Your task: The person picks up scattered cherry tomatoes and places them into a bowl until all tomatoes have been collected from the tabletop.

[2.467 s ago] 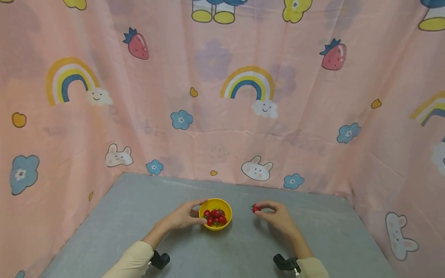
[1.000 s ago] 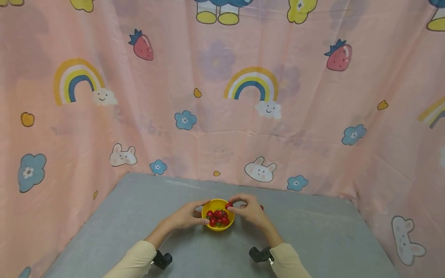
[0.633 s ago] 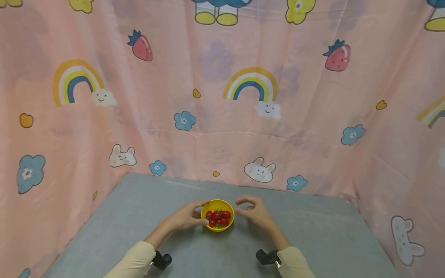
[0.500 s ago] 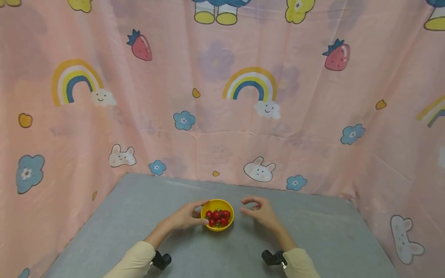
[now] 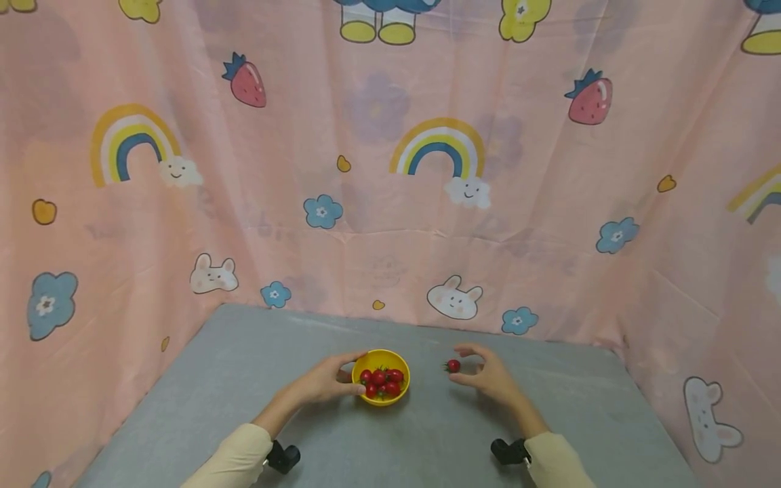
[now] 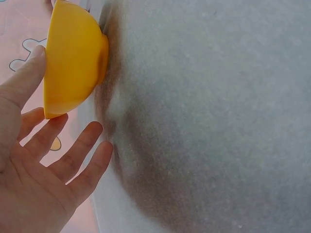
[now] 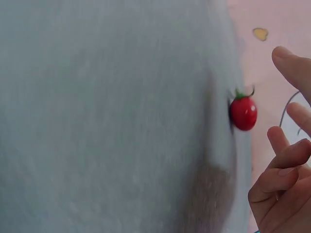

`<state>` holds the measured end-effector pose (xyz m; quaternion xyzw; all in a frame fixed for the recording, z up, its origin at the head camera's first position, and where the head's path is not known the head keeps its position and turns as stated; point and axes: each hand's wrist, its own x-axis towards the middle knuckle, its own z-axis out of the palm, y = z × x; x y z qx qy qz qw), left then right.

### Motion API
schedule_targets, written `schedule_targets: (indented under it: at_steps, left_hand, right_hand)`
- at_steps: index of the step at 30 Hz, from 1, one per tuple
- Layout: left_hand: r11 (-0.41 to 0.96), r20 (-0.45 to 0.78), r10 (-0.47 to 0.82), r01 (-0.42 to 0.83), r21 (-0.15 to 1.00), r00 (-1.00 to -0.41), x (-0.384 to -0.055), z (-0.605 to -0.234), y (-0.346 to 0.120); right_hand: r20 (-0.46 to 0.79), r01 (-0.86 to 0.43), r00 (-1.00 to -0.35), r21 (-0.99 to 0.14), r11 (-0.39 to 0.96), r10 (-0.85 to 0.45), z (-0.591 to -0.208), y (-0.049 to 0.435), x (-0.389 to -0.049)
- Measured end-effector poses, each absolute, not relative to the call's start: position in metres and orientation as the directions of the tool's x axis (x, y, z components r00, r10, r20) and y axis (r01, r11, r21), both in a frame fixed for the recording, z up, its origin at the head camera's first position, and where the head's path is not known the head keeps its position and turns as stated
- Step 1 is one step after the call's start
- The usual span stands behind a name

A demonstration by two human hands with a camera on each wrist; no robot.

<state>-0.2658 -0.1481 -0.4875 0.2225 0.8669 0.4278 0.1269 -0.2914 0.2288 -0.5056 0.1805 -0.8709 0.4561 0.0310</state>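
On the grey table, a yellow bowl [image 5: 390,358] holds several red cherry tomatoes [image 5: 379,377] with green stems. My left hand [image 5: 321,378] holds the bowl's left side, thumb and index finger at its rim. In the left wrist view the bowl [image 6: 73,58] hides its contents, and the other fingers of the left hand [image 6: 39,179] are spread below it. To the bowl's right lies a single cherry tomato [image 5: 453,366]. My right hand [image 5: 493,378] is around it with thumb and fingers apart. The right wrist view shows a gap between this tomato [image 7: 244,113] and the fingertips.
The grey table [image 5: 293,434] ends at the back against a pink patterned curtain [image 5: 366,257], which also hangs along both sides. Black wrist mounts [image 5: 283,457] stick out at both sleeves.
My right hand has brought a cherry tomato to the bowl, let it go inside and moved back right to the loose tomato. The left hand stays at the bowl.
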Motion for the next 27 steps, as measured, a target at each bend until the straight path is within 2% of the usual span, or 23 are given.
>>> schedule_targets:
  at_steps: [8, 18, 27]
  left_hand:
    - [0.537, -0.031, 0.501, 0.283, 0.795, -0.865, -0.266, -0.487, -0.148]
    - [0.552, -0.049, 0.488, 0.265, 0.791, -0.871, -0.264, -0.484, -0.146]
    - [0.552, -0.047, 0.491, 0.268, 0.790, -0.870, -0.264, -0.484, -0.145]
  right_hand:
    - [0.185, -0.357, -0.923, -0.742, 0.568, -0.339, -0.510, 0.238, -0.307]
    - [0.178, -0.401, -0.895, -0.719, 0.567, -0.408, -0.517, 0.240, -0.316]
    - [0.171, -0.394, -0.900, -0.714, 0.578, -0.401, -0.517, 0.234, -0.317]
